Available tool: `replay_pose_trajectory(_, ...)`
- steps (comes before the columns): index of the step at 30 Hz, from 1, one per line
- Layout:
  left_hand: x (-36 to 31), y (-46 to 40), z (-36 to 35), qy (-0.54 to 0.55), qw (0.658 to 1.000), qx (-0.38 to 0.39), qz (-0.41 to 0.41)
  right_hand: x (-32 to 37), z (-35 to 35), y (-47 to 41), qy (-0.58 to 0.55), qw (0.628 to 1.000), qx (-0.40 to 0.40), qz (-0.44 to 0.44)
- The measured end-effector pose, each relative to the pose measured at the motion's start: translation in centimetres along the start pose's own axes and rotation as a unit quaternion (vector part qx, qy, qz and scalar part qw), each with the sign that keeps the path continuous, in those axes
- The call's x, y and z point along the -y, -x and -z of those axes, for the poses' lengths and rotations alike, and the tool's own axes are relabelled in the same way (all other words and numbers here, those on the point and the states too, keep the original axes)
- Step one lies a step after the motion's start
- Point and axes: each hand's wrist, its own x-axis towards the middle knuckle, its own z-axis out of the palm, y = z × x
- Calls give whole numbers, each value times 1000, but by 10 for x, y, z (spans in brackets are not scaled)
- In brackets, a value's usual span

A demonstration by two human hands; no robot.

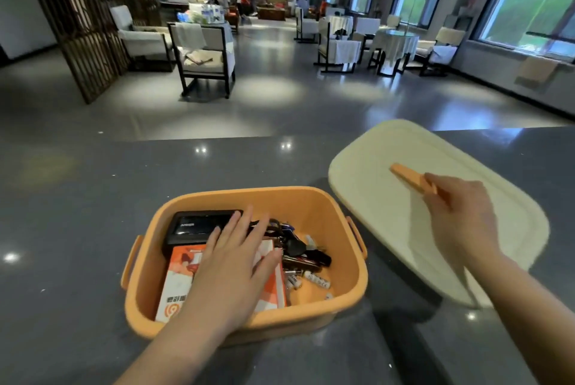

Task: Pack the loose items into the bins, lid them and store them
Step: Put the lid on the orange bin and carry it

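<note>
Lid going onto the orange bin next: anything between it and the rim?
Yes. The left hand lies flat inside the orange bin on the packed items, its forearm crossing the near rim. The right hand holds the cream lid by its handle, right of the bin.

Single head cam, wide-angle, looks fwd and down from above the table (93, 213). Bin (336, 223) and both hands close, low in frame; room w/ chairs and windows far beyond.

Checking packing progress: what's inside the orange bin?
In the bin: a black case, an orange-white box, keys and batteries. The left hand lies flat over the box, hiding whatever is under it.
</note>
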Motion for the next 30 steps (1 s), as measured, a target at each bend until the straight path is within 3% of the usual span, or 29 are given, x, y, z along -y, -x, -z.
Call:
replay_pose_trajectory(4,-5,14,15,100,982,-163,-7,64,32,-17,-39,993,7,112)
replay_pose_trajectory(8,4,38,35,150,959,-240,-21,129,12,5,-102,968,69,218)
replay_pose_trajectory(17,38,44,40,19,992,-121,25,175,-51,57,-172,924,243,239)
replay_pose_trajectory(21,39,38,33,-37,996,-84,22,173,-59,61,-186,922,255,223)
replay_pose_trajectory(30,21,-3,13,-22,999,27,-5,178,-60,67,-204,901,312,220)
